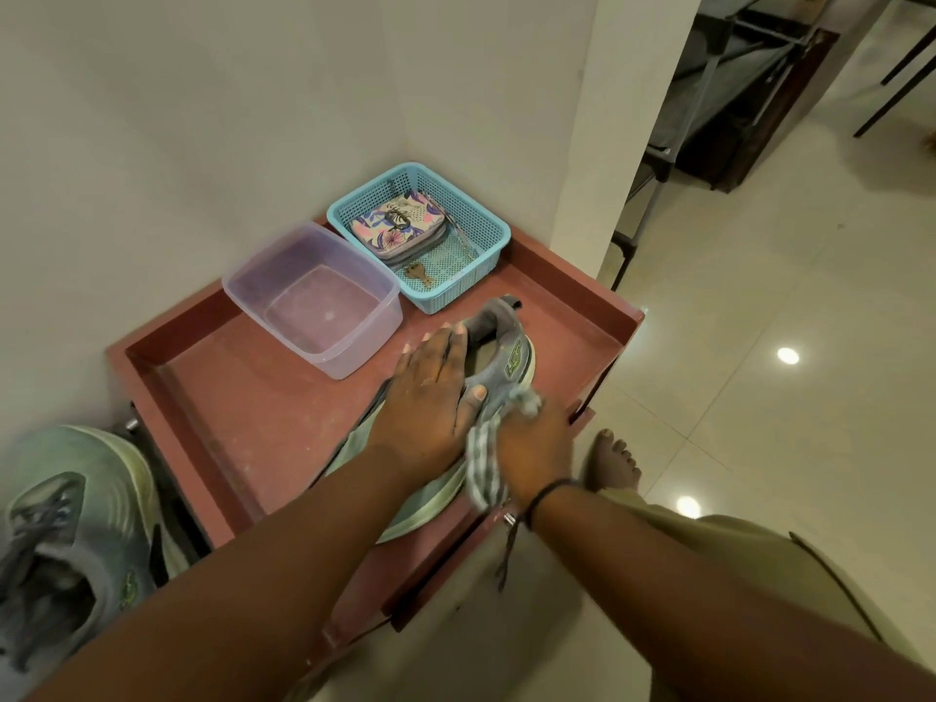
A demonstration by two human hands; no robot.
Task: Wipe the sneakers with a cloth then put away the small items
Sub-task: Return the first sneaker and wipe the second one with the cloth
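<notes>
Both hands on sneaker [499, 357]: left [430, 397] steadies top, right [532, 448] w/ cloth [483, 448].

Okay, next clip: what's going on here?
A person is wiping a sneaker on a red table. The left hand holds it steady while the right hand rubs its side with a striped cloth. A second sneaker lies off to the left, below the table. A wallet and key sit in the blue basket.
</notes>
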